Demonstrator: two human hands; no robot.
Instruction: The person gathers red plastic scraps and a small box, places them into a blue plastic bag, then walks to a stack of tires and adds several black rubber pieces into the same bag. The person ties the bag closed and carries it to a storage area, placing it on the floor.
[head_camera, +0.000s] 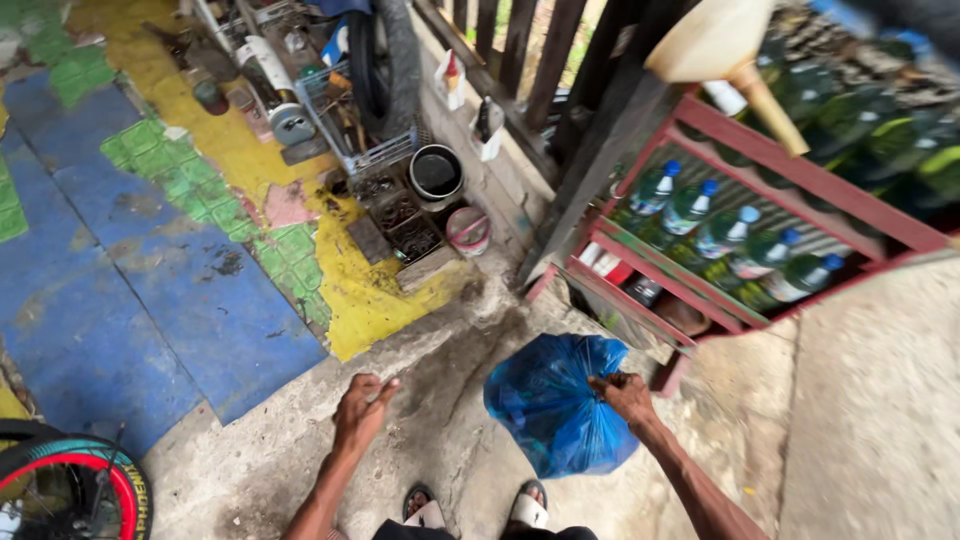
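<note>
While you stand on the bare concrete floor (470, 330), your sandalled feet show at the near edge, and the ground to the left and far left is covered by worn painted flooring (130, 290) in blue, green and yellow patches. Far centre: a wire basket (355, 120) of tools, a dark tyre (385, 60) leaning behind it, a black round pot (436, 172), a small pink-rimmed tub (468, 230) and trays of small metal parts (400, 215). Right: a red wooden rack (740, 190) holding green bottles with blue caps (690, 210), lying tilted in rows; a cream funnel (725, 50) hangs above its top rail. Near left corner: part of a bicycle wheel with a red rim (70, 480).

Your right hand (625, 395) reaches forward, wrist bent down, its fingers closed around the gathered top of a blue plastic bag (555, 410). The bag is full and rounded, sitting on the concrete just near of the rack's foot, between your two arms. Your left hand (362, 405) is held out over the floor, well apart from the bag, fingers curled into a loose fist; you cannot tell whether anything is inside it.
</note>
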